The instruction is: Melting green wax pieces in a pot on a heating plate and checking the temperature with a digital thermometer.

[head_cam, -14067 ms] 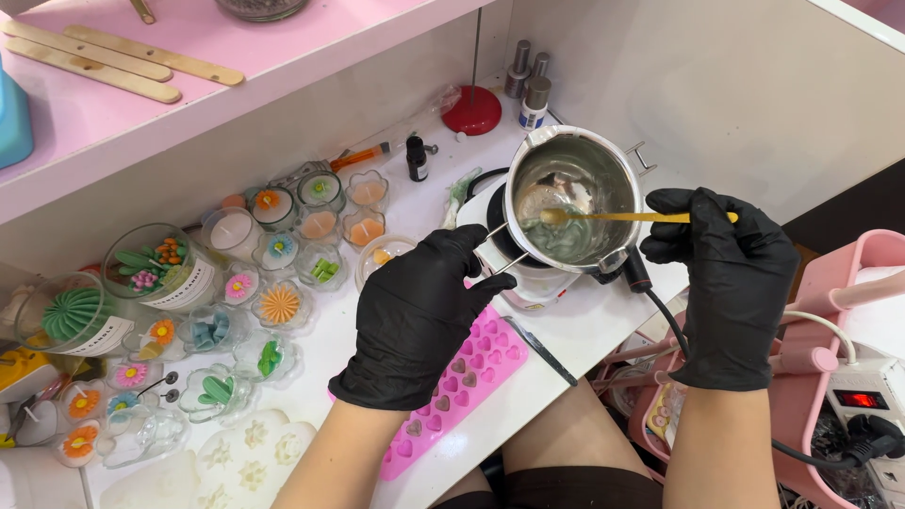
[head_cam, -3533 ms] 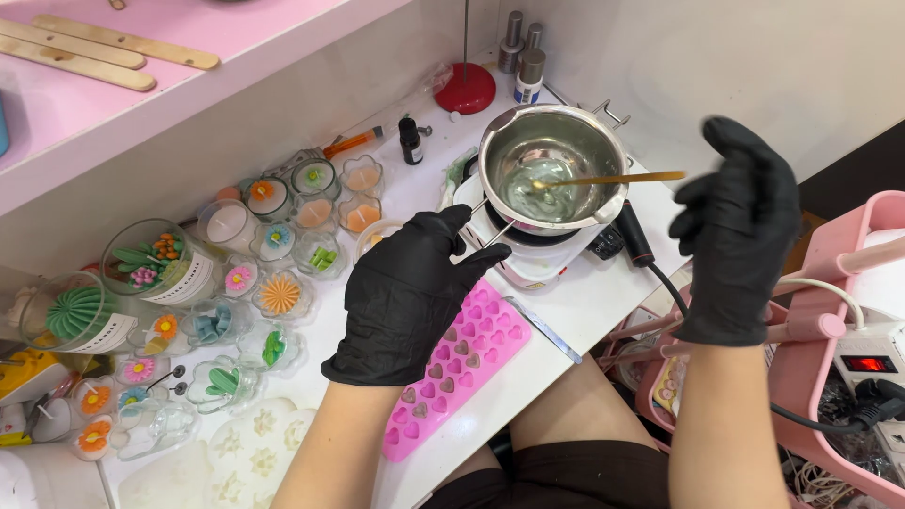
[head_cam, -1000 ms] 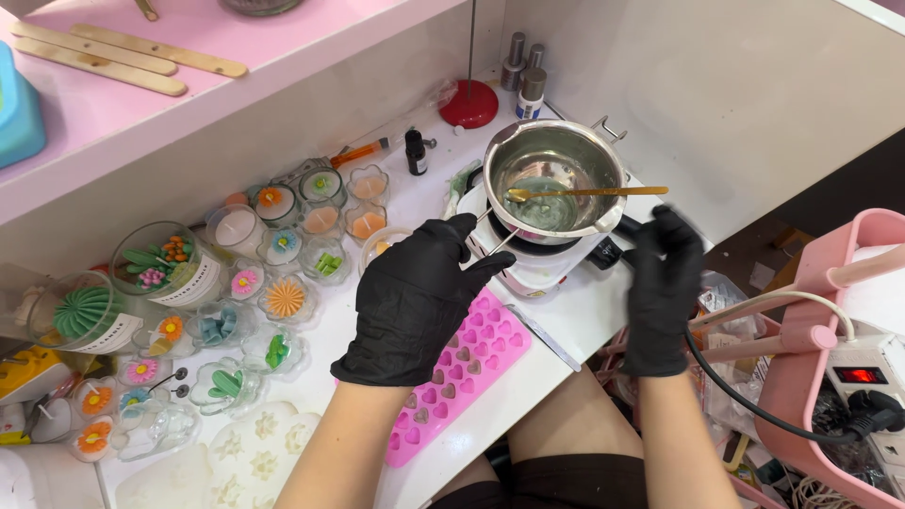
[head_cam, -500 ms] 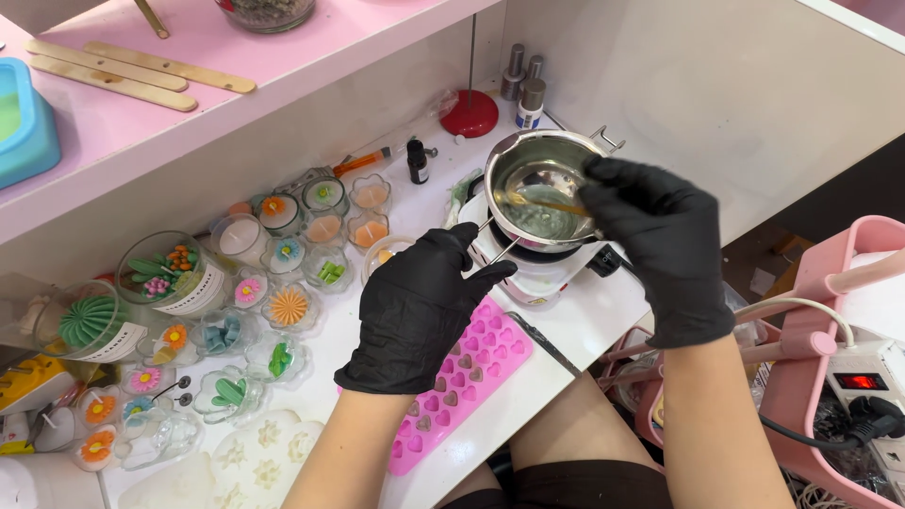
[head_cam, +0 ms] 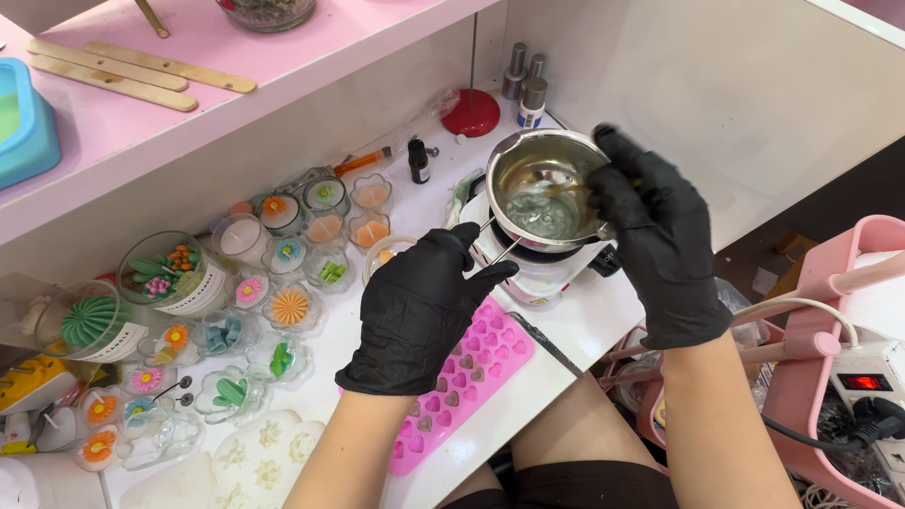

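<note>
Since half a second earlier your right hand (head_cam: 660,245) had closed its fingers on the stick in the melting pot (head_cam: 547,193) — stirring; left hand (head_cam: 424,306) pinched the pot's wire handle — hold steady next.

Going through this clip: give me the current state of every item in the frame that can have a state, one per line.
Small steel melting pot: upright on its white heater base, holding clear liquid.
Pink silicone heart mould: flat on the white table, some cavities filled.
Left hand in black glove: gripping the pot's wire handle.
Right hand in black glove: at the pot rim; its grip is hidden.
Red switch on power strip: lit.
</note>
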